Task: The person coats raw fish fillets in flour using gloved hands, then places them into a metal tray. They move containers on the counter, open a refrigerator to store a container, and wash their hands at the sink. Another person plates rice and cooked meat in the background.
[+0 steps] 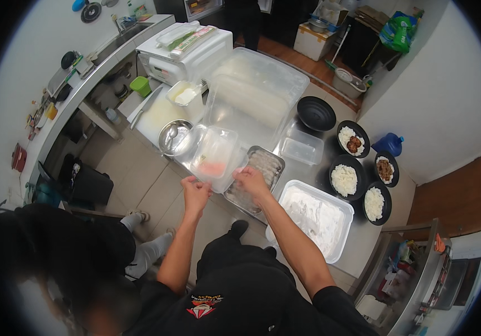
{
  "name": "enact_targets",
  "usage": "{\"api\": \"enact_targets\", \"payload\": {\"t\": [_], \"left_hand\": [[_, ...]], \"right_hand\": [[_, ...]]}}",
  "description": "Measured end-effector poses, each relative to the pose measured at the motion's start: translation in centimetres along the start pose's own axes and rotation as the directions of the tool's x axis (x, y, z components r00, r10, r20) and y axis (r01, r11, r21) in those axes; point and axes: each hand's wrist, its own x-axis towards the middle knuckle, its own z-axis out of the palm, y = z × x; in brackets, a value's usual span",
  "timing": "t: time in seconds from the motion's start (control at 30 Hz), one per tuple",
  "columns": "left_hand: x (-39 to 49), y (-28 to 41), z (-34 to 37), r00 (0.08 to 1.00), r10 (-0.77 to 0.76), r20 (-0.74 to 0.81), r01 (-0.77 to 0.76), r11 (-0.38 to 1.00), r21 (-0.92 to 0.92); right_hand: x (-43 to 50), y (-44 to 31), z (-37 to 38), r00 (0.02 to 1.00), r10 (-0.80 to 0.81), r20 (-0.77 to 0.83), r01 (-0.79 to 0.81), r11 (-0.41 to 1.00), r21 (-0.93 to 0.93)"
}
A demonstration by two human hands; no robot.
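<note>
A translucent plastic container (pixel 225 161) with something pink inside is in front of me, at the table's near edge. My left hand (pixel 197 194) pinches at its near corner, fingertips together. At its right side, the fingers of my right hand (pixel 251 181) close on the rim. Exactly what overlaps there, container or loose lid, is hard to tell through the clear plastic. Under my right hand lies a metal tray (pixel 280 161) of pale, elongated food pieces. A white tub (pixel 348 218) of white powder stands right of my right forearm.
Black bowls (pixel 362 170), several with rice, stand at the right. A large clear bin (pixel 261 130) and a microwave oven (pixel 186 54) fill the far side. A knife (pixel 146 107) lies on a cutting board (pixel 162 113) near a metal bowl (pixel 162 140). Another person (pixel 97 235) is at my left.
</note>
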Motion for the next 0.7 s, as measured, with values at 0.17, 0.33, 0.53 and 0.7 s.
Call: {"api": "enact_targets", "payload": {"t": [0.17,0.33,0.53,0.7], "left_hand": [[-3.7,1.6,1.4,0.953,0.220,0.206,-0.185,0.966,-0.178],[-4.5,3.2,2.5,0.929,0.117,0.351,-0.052,0.981,-0.188],[-4.0,2.3,4.2,0.870,-0.044,0.491,0.152,0.971,-0.183],[-3.8,-0.4,4.6,0.925,-0.074,0.373,0.123,0.986,-0.110]], "right_hand": [[-5.6,-3.0,-2.3,0.857,-0.467,-0.218,0.475,0.880,-0.017],[-10.8,-6.7,-7.9,0.260,-0.947,-0.191,0.570,0.310,-0.761],[-9.8,-1.6,-6.7,0.349,-0.889,0.297,0.543,-0.066,-0.837],[-9.2,2.9,-4.2,0.505,-0.757,0.415,0.541,-0.097,-0.836]]}}
